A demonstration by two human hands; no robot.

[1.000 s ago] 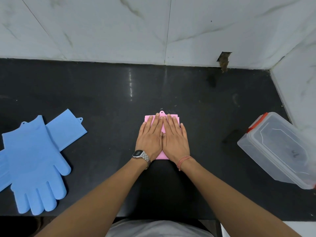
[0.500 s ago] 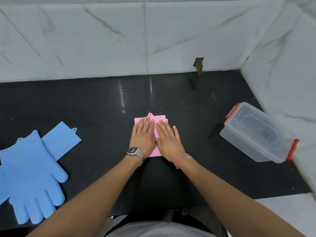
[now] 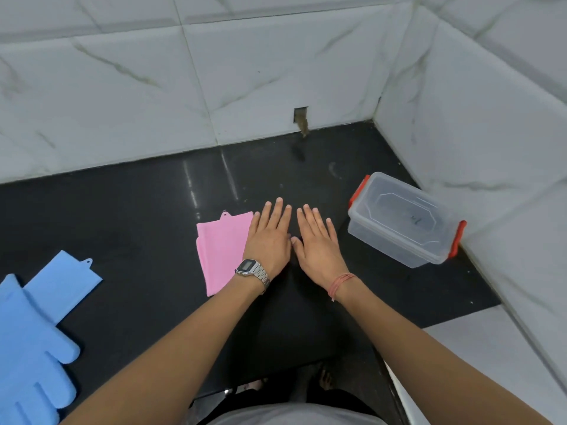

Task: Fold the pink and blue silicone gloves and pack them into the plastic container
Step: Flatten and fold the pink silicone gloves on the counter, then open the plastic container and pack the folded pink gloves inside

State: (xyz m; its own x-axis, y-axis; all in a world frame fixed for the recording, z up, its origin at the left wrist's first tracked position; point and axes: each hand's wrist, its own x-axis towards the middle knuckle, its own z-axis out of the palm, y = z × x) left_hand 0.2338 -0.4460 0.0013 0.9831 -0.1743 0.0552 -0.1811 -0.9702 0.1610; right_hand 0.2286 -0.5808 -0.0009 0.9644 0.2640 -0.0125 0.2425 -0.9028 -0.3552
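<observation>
The folded pink gloves (image 3: 221, 250) lie as a flat rectangle on the black counter (image 3: 138, 216). My left hand (image 3: 270, 237), with a metal watch on the wrist, hovers flat over the counter just right of the pink fold, fingers spread, its edge overlapping the fold's right side. My right hand (image 3: 319, 240) is flat and empty beside it, further right. The clear plastic container (image 3: 402, 219) with red clips stands at the right with its lid on. The blue gloves (image 3: 36, 326) lie unfolded and overlapping at the left edge.
White marble-tiled walls (image 3: 245, 72) close the counter at the back and at the right, forming a corner behind the container. A small hole (image 3: 301, 118) shows in the back wall. The counter's front edge runs near my body.
Both hands have lifted off the folded pink gloves and moved right, toward the container. The camera has turned right and tilted, so the pink fold now shows uncovered.
</observation>
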